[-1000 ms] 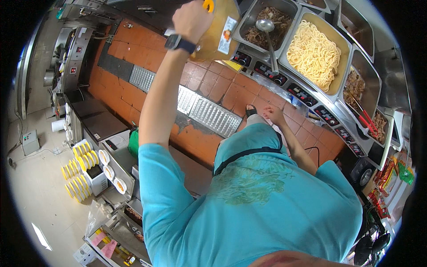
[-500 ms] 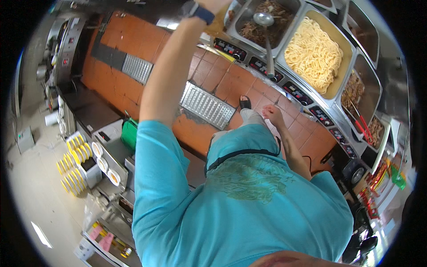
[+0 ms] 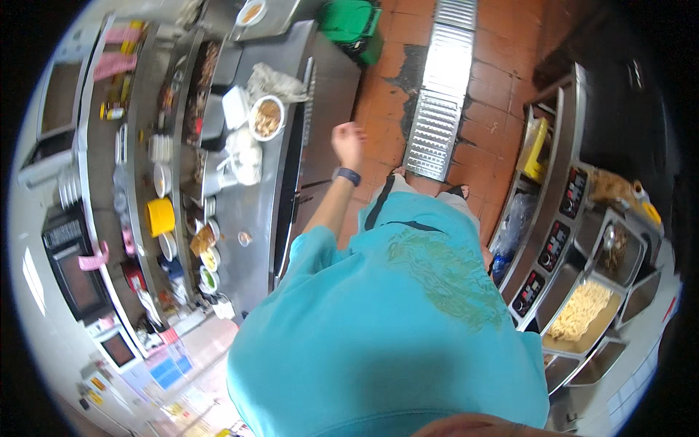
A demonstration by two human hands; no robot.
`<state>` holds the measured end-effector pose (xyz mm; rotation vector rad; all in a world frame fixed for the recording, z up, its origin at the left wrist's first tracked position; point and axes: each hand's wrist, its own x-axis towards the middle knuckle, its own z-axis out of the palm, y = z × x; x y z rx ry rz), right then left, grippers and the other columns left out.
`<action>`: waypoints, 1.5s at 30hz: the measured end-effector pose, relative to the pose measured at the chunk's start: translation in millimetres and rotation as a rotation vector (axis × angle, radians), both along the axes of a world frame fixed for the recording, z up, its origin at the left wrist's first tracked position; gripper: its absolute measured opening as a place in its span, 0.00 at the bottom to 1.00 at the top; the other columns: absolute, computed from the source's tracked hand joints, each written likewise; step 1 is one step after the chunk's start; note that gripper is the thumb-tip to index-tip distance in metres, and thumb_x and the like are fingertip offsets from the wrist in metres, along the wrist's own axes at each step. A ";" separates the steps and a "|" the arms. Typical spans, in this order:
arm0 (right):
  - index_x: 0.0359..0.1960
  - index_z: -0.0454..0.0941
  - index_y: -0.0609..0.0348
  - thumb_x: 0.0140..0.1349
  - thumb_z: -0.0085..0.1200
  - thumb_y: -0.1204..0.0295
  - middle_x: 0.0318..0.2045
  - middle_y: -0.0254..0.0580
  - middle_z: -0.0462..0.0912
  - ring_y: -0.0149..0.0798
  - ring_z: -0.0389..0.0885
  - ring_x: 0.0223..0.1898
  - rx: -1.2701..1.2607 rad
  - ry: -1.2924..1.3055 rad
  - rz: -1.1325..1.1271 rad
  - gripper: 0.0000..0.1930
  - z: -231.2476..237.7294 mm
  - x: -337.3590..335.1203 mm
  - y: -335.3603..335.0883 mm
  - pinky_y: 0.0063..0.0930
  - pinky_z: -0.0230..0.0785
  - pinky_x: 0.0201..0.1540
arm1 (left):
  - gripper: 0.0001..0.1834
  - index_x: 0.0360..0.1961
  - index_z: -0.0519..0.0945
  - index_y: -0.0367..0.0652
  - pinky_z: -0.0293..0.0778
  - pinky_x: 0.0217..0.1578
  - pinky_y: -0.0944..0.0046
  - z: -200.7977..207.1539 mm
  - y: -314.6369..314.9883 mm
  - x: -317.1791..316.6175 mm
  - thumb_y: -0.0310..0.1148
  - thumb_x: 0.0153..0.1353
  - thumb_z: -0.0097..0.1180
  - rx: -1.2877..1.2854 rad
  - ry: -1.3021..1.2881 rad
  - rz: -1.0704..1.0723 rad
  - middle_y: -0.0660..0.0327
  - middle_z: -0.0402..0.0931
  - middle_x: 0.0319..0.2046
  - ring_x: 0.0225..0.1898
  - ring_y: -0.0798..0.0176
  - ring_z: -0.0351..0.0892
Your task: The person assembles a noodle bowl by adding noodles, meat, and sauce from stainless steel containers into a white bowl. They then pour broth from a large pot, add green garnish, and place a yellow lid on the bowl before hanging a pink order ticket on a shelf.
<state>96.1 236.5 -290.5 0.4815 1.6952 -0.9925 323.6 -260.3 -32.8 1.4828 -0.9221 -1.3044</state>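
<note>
My left hand (image 3: 349, 143), with a dark band on the wrist, hangs over the floor beside the steel counter (image 3: 251, 211) on the left. Its fingers are loosely bent and apart, with nothing in them, and it touches nothing. Nearest to it is a white bowl of food (image 3: 267, 118) on the counter's edge. Only a small patch of skin of my right hand (image 3: 487, 258) shows at my right side; my shirt hides the rest, fingers included. Close by stands the unit with control panels (image 3: 554, 246) and a pan of noodles (image 3: 580, 312).
A metal floor grate (image 3: 431, 135) runs along the orange tiles ahead. The green bin (image 3: 351, 20) stands at the counter's far end. White plastic bags (image 3: 244, 156) lie on the counter. Shelves, a black microwave (image 3: 76, 266) and a yellow container (image 3: 160, 217) line the left. A low shelf holds clear bags (image 3: 515, 218).
My body has turned left, bringing the counter and shelves closer on the left. My left hand has come down from the food pans. My right hand has slipped mostly behind my shirt.
</note>
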 end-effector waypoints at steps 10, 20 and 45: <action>0.47 0.79 0.59 0.68 0.47 0.72 0.32 0.38 0.83 0.34 0.82 0.31 -0.051 0.116 0.296 0.11 65.6 -5.0 -96.3 0.28 0.77 0.32 | 0.23 0.53 0.67 0.29 0.83 0.42 0.54 -94.1 -147.5 264.9 0.40 0.68 0.53 0.184 0.322 0.558 0.48 0.70 0.46 0.42 0.49 0.79; 0.46 0.78 0.62 0.68 0.52 0.70 0.32 0.39 0.82 0.30 0.81 0.30 -0.014 0.242 0.311 0.10 171.7 83.2 -125.2 0.24 0.77 0.33 | 0.14 0.44 0.73 0.31 0.83 0.45 0.49 -81.0 -154.0 278.5 0.23 0.56 0.51 0.008 0.418 0.406 0.50 0.76 0.44 0.44 0.52 0.79; 0.62 0.66 0.70 0.70 0.36 0.39 0.49 0.58 0.82 0.46 0.83 0.51 -1.037 0.222 -0.328 0.40 404.3 152.9 183.5 0.40 0.78 0.54 | 0.19 0.48 0.78 0.32 0.73 0.49 0.63 143.0 339.2 -24.4 0.30 0.58 0.50 0.547 0.245 -1.814 0.57 0.80 0.44 0.45 0.64 0.78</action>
